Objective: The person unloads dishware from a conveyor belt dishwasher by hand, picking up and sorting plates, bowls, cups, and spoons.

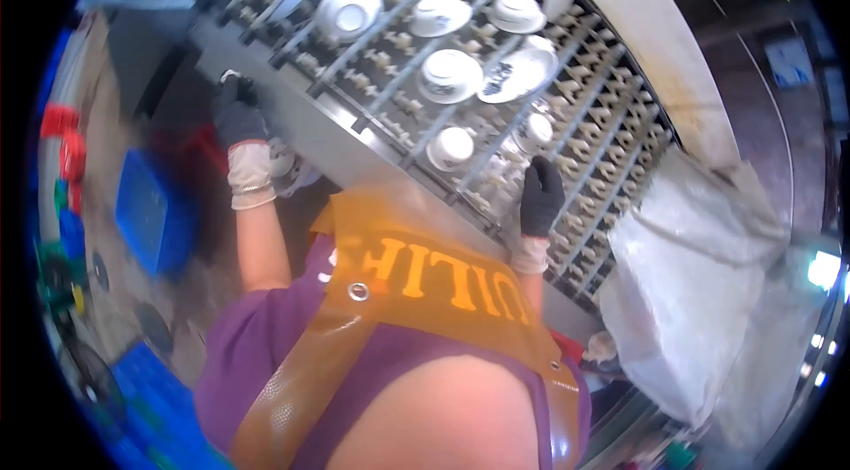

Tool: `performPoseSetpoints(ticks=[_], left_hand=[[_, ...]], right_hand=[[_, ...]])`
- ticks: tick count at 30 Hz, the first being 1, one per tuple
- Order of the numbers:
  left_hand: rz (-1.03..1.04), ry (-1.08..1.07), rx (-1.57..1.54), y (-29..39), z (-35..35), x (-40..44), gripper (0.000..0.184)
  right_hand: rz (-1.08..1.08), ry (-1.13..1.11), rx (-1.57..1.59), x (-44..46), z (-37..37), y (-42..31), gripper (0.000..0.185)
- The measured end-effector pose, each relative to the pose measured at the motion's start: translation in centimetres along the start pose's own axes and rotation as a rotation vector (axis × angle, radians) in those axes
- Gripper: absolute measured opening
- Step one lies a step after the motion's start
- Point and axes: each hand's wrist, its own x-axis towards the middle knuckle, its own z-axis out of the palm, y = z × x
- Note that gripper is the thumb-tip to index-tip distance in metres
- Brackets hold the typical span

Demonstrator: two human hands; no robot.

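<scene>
My right hand (541, 197), in a dark glove with a white cuff, is over the near edge of a pegged conveyor (602, 120). Its fingers stretch forward, just below a small white cup (534, 130). To its left sits a white bowl (451, 148). My left hand (241, 111), gloved the same way, hangs off the conveyor's left side. It is blurred, and I cannot make out a thing in its fingers. Close beside its cuff are some white dishes (295, 166), partly hidden. Farther along the conveyor lie a patterned oval dish (518, 74) and several white bowls (450, 76).
A blue crate (152, 211) stands on the floor at the left. Grey-white plastic sheeting (699, 284) hangs at the conveyor's right end. A metal edge (341, 120) runs along the conveyor's near side. Blue plastic items (159, 399) lie at the lower left.
</scene>
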Motion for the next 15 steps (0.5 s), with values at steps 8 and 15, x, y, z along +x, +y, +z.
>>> performPoseSetpoints(ticks=[8, 15], left_hand=[[0.452, 0.296, 0.779, -5.3, -16.6, 5.9, 0.025], [0.253, 0.175, 0.904, -4.3, -14.1, 1.9, 0.032]], right_hand=[[-0.003, -0.117, 0.065, 0.0, 0.2, -0.6, 0.018], [-0.048, -0.143, 0.074, -0.5, -0.5, -1.0, 0.020]])
